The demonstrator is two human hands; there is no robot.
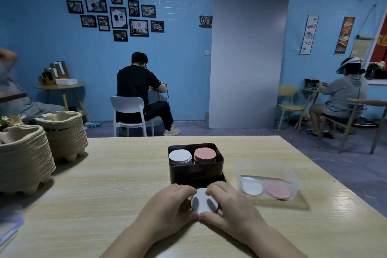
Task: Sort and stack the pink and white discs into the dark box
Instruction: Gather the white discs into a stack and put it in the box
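A dark box (195, 173) stands mid-table, holding a stack of white discs (180, 157) on its left and a stack of pink discs (204, 154) on its right. Just in front of the box, my left hand (167, 207) and my right hand (230, 207) curl around a small pile of white discs (203, 202) on the table, gripping it from both sides with thumbs meeting at the near edge. A clear plastic tub (293, 178) to the right holds loose white discs (251, 186) and loose pink discs (277, 189).
Stacks of pulp cup trays (31, 153) fill the table's left side. A clear lidded container (8, 228) sits at the near left edge. Behind the table, people sit on chairs at small tables along the blue wall.
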